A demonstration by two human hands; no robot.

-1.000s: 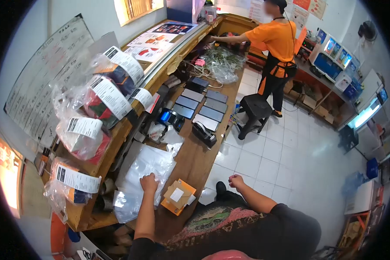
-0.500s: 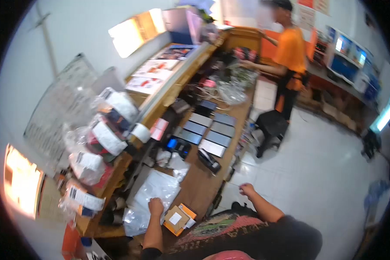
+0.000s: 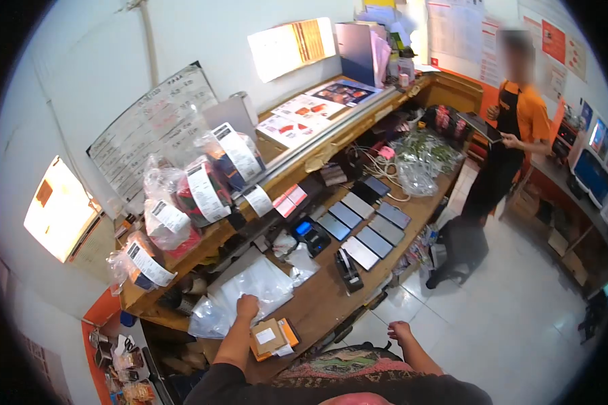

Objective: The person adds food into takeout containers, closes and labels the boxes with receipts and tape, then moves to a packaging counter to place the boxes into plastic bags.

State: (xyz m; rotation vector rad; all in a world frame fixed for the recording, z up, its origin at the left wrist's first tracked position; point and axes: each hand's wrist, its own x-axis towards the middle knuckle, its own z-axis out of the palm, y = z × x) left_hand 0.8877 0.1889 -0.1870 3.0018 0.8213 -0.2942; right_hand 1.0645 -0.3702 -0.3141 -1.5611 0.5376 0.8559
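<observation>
Two hands are showing in the head view, and we are using them quite differently. Our left hand (image 3: 247, 307) is resting knuckles-up on the clear plastic bags (image 3: 250, 293) lying flat on the wooden bench (image 3: 324, 297); the fingers are curled and pressing down, most likely pinning the slippery sheet so it stays put, though we cannot tell whether they are actually pinching a layer. Just beside that hand, toward us, the small cardboard box (image 3: 269, 336) is sitting on an orange packet at the bench's near edge, within easy reach. Our right hand (image 3: 399, 331) is hanging off the bench over the white tiled floor, loosely closed and holding nothing that we can make out.

Farther along the bench, we are seeing phones (image 3: 361, 223) laid face-up in two neat rows, each one separate from its neighbours so it can be picked out singly. A black tape dispenser (image 3: 347, 269) is standing between the rows and our bags. Bagged parcels (image 3: 203, 192) with printed labels are stacked on the raised ledge, labels facing outward where they can be read. Beyond them, another person in an orange shirt (image 3: 520, 125) is standing by the bench's far end, holding a dark tablet-like thing.
</observation>
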